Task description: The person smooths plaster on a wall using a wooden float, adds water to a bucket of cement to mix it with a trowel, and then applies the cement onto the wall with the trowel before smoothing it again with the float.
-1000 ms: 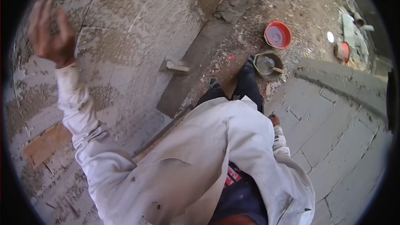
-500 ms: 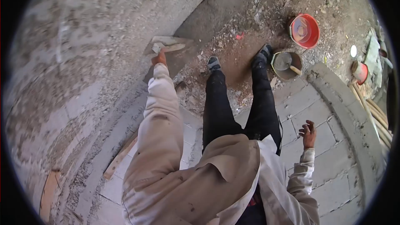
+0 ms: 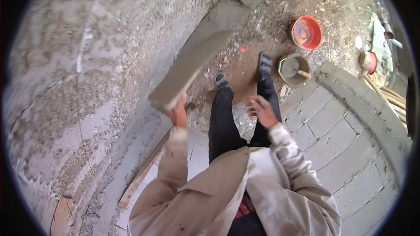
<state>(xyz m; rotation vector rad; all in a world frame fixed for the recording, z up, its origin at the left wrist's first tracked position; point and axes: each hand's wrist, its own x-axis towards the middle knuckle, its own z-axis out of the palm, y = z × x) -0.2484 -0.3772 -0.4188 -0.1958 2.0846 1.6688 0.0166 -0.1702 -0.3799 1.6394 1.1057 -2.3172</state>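
A long grey, mortar-coated float [image 3: 192,67] is tilted in front of the rough wall, its flat face showing. My left hand [image 3: 178,112] is closed round it at its lower end; the grip itself is hidden behind the board. Over my right thigh is my right hand [image 3: 261,108], its fingers curled and somewhat blurred, with nothing visible in them. Beyond that hand stands a dark bucket [image 3: 284,80] with a wooden-handled tool [image 3: 302,74] in it.
A red bucket [image 3: 316,37] holds murky liquid. The rough wall [image 3: 109,48] rises at the left. Grey blockwork [image 3: 337,133] lies at the right, with poles [image 3: 393,100] and another red bucket [image 3: 370,62] beyond. Rubble covers the ground [image 3: 275,22].
My left hand was raised empty, then reached the float beside the wall, and now holds it up and tilted. My right hand has moved inward over my thigh.
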